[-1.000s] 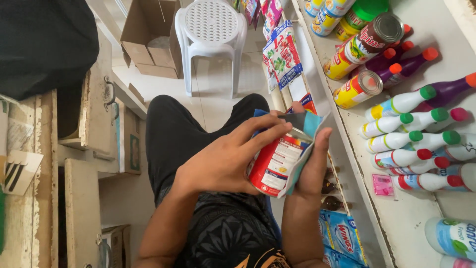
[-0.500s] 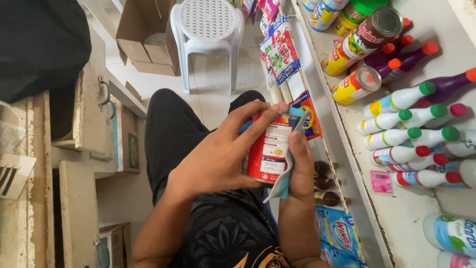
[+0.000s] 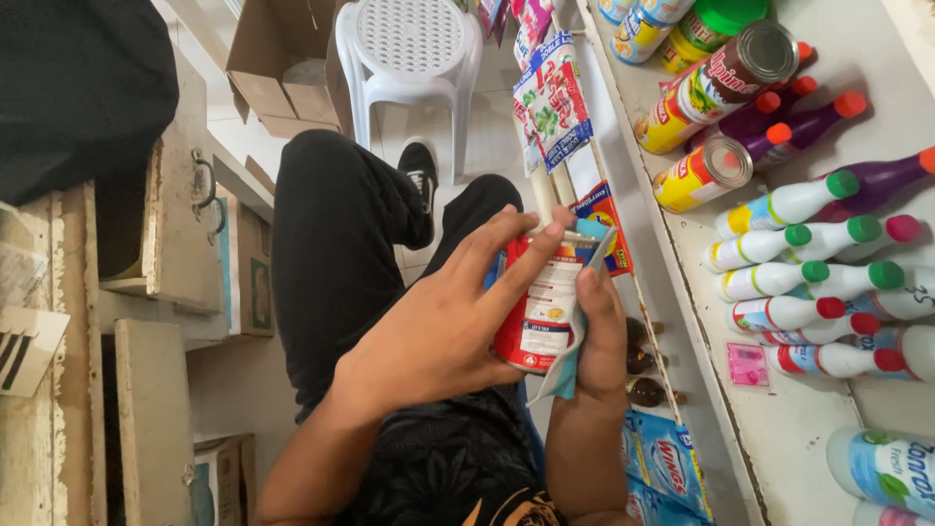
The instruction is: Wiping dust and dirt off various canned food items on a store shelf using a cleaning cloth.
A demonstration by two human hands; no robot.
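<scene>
My left hand (image 3: 438, 326) wraps around a red and white can (image 3: 539, 310) with a printed label, fingers spread across its side. My right hand (image 3: 599, 326) presses a light blue cloth (image 3: 575, 341) against the can's other side. Both hands hold the can in front of my lap, just left of a white shelf (image 3: 779, 429). The cloth hides part of the can's right side.
The shelf carries cans (image 3: 716, 83) lying on their sides and several white bottles (image 3: 808, 278) with coloured caps. Sachet strips (image 3: 550, 102) and blue packets (image 3: 667, 468) hang along its edge. A white plastic stool (image 3: 409, 49), cardboard boxes (image 3: 278, 68) and wooden cabinets (image 3: 127, 321) stand to the left.
The can has turned upright and come up closer between my hands. My left fingers have spread further over it, and the cloth has shifted along its right side.
</scene>
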